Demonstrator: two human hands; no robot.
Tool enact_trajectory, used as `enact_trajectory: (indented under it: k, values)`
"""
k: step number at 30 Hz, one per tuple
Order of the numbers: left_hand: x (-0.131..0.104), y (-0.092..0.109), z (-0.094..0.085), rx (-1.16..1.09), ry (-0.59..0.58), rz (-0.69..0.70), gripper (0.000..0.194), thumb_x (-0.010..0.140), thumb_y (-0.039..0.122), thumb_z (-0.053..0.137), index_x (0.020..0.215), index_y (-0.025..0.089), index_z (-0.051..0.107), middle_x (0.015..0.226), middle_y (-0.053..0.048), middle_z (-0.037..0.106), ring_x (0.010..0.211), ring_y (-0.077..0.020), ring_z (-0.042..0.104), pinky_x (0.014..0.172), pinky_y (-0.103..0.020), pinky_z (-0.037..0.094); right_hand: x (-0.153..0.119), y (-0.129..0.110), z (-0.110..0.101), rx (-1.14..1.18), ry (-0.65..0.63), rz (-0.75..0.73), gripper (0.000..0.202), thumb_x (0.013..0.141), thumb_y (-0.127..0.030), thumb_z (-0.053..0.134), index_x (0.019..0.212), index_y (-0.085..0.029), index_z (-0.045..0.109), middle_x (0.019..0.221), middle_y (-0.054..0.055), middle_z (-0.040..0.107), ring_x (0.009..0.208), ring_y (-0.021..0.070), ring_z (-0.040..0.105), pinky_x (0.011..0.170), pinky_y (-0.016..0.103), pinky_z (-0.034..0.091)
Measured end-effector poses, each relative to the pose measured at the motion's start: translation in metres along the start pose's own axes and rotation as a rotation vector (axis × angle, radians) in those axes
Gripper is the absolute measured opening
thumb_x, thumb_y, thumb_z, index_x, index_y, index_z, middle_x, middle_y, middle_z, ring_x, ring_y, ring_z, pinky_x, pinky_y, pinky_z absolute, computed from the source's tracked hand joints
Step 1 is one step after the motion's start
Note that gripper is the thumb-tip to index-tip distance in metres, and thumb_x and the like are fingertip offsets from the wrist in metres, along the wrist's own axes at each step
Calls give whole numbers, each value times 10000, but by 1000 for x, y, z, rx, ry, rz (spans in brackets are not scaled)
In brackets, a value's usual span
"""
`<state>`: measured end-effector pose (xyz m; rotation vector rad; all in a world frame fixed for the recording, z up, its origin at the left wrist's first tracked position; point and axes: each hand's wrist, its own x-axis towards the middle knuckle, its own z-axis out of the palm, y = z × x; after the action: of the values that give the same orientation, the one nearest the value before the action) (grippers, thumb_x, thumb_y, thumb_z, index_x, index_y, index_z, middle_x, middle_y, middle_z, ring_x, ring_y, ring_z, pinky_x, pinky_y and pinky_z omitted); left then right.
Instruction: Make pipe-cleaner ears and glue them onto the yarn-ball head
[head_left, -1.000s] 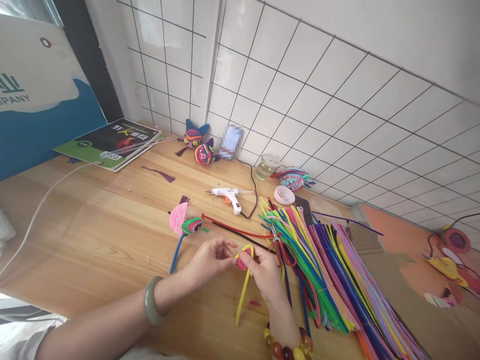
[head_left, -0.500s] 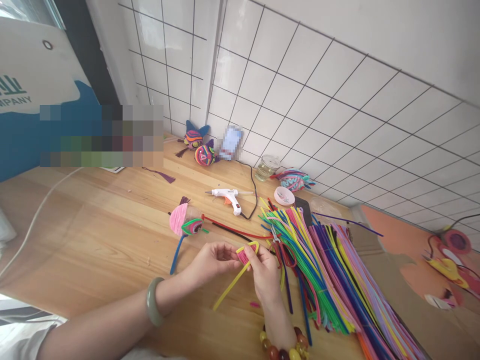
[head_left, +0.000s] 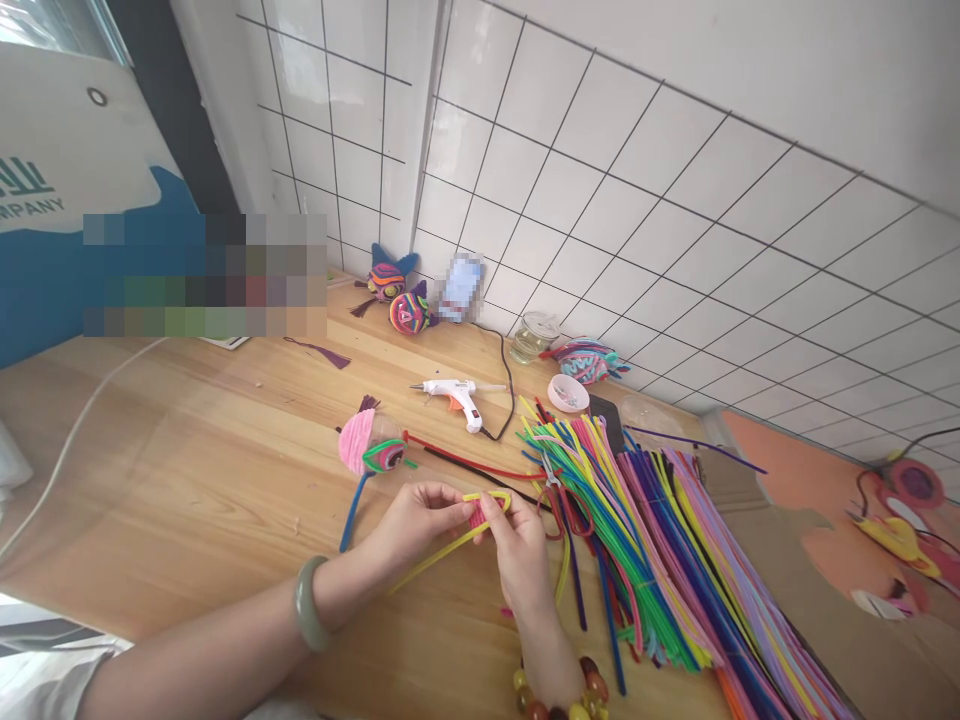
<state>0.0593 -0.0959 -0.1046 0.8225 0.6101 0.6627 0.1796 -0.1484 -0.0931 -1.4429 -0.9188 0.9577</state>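
Note:
Between both hands is a small pink piece edged with a yellow pipe cleaner [head_left: 439, 553], whose long loose tail slants down to the left. My left hand [head_left: 424, 525] pinches the left side of the piece between thumb and fingertips. My right hand [head_left: 517, 540] grips its right side, thumb on top, covering part of the pink middle. Just left of the hands lies a half-wrapped ornament [head_left: 357, 440] with a pink side, a green-rimmed eye and a blue pipe cleaner [head_left: 350, 515] sticking out below. Red-handled scissors [head_left: 559, 490] rest right of my right hand.
Bundled pipe cleaners [head_left: 645, 540] in many colours cover the right of the table. Behind the hands are a white glue gun [head_left: 454, 390] with its cord, a pink dish [head_left: 568, 393], a glass jar [head_left: 534, 337] and finished ornaments [head_left: 409, 312] near the tiled wall.
My left fingers have closed onto the piece's left side. The piece has turned and shifted slightly left, and the yellow tail now lies flatter, pointing further left.

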Motion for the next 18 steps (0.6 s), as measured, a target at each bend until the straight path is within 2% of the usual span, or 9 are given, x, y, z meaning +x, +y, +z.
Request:
enact_trajectory:
  k: [8,11,14,16,18]
  values:
    - [-1,8,-2,-184,80,-133,213,584,203,764,751,106,675,714,-49,694,583,-110,619,509,-167,441,0,-1,0,-51,26,-18,183,801,-325,551,723,-161,571,617,-3,597,492,103,525,500,215,430]
    - [-3,12,-3,-296,39,-170,168,641,161,725,782,84,679,782,-76,696,664,-113,633,650,-185,497,-1,-4,0,-79,45,-10,192,798,-334,552,712,-162,561,606,-5,595,489,104,531,507,218,434]
    - [-4,13,-3,-367,4,-179,111,679,141,692,754,61,676,811,-101,693,741,-129,641,779,-214,492,-3,-7,1,-86,57,-9,193,791,-339,558,709,-163,558,595,-7,592,496,110,537,516,222,443]
    - [-4,14,-4,-355,15,-179,109,688,159,684,739,63,674,794,-102,693,729,-134,642,748,-213,500,-3,-7,2,-81,64,-14,186,784,-336,567,713,-165,558,598,-8,592,491,110,533,513,223,443]
    - [-4,13,-4,-294,36,-182,142,694,207,683,742,73,672,736,-86,690,665,-127,636,638,-195,503,-3,-6,1,-68,71,-16,176,777,-332,577,716,-167,562,596,-10,591,488,109,526,508,221,440]
